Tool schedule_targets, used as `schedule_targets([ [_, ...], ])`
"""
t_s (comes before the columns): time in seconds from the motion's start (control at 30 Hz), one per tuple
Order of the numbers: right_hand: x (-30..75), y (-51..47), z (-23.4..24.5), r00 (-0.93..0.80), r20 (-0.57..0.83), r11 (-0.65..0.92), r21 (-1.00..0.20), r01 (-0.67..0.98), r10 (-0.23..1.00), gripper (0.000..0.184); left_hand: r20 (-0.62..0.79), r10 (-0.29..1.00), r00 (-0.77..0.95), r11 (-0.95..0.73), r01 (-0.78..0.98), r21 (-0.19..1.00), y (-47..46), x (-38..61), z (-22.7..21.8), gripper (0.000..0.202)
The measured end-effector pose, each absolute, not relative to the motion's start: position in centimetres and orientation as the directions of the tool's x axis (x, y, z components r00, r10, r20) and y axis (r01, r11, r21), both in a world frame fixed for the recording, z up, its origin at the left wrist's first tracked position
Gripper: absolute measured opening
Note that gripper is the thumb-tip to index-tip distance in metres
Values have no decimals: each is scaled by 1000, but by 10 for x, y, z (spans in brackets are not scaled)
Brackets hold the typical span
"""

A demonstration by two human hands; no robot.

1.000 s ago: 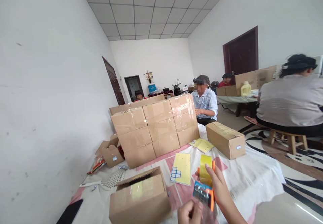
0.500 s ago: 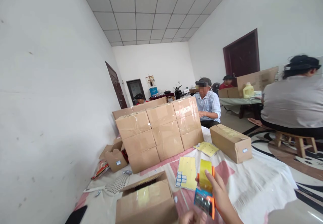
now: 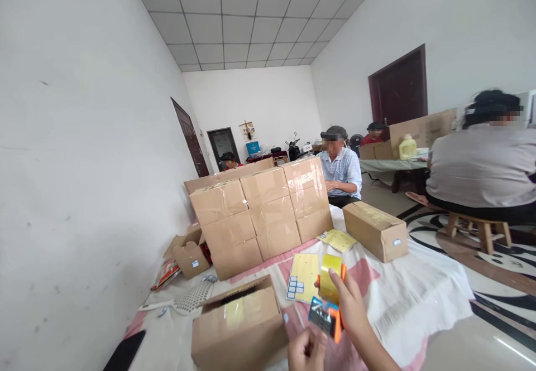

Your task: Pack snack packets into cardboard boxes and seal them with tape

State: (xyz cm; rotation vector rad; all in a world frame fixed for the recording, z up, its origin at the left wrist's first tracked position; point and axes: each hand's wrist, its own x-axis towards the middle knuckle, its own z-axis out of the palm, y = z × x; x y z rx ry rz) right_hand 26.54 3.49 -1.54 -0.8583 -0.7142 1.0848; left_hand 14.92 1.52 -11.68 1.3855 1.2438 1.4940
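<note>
My right hand (image 3: 352, 307) grips an orange tape dispenser (image 3: 329, 304) with a roll of yellowish tape, held above the cloth-covered table (image 3: 414, 298). My left hand (image 3: 304, 351) shows at the bottom edge, its fingers pinched together just below the dispenser's blade; what they pinch is too small to name. A brown cardboard box (image 3: 238, 326) sits just left of both hands, with one flap raised and tape across its top.
A stack of sealed cartons (image 3: 259, 215) stands at the back of the table, a long carton (image 3: 374, 230) to the right. Yellow label sheets (image 3: 304, 276) lie between them. Small open boxes (image 3: 188, 254) sit by the left wall. Several people sit beyond.
My right hand and the dispenser have shifted a little to the left. My left hand has risen further into view. The view has swayed slightly.
</note>
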Motion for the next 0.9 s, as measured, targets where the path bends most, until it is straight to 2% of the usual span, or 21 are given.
schedule_targets([
  [0.13, 262, 28, -2, 296, 118, 244, -867, -435, 948, 45, 301, 944, -132, -296, 57, 953, 1, 147, -97, 73],
  [0.3, 271, 16, 12, 273, 265, 349, -876, -332, 925, 42, 214, 977, 20, -215, 117, 970, -20, 143, -65, 74],
  [0.43, 274, 5, 21, 265, 283, 361, -874, -325, 922, 43, 201, 978, 62, -208, 132, 969, -30, 143, -51, 73],
  [0.63, 273, -1, 25, 295, 259, 346, -890, -298, 920, 48, 248, 968, 31, -250, 168, 954, -31, 143, -52, 70],
  [0.9, 271, 16, 7, 260, 295, 367, -882, -296, 919, 43, 278, 959, -57, -254, 261, 931, -17, 137, -75, 70],
])
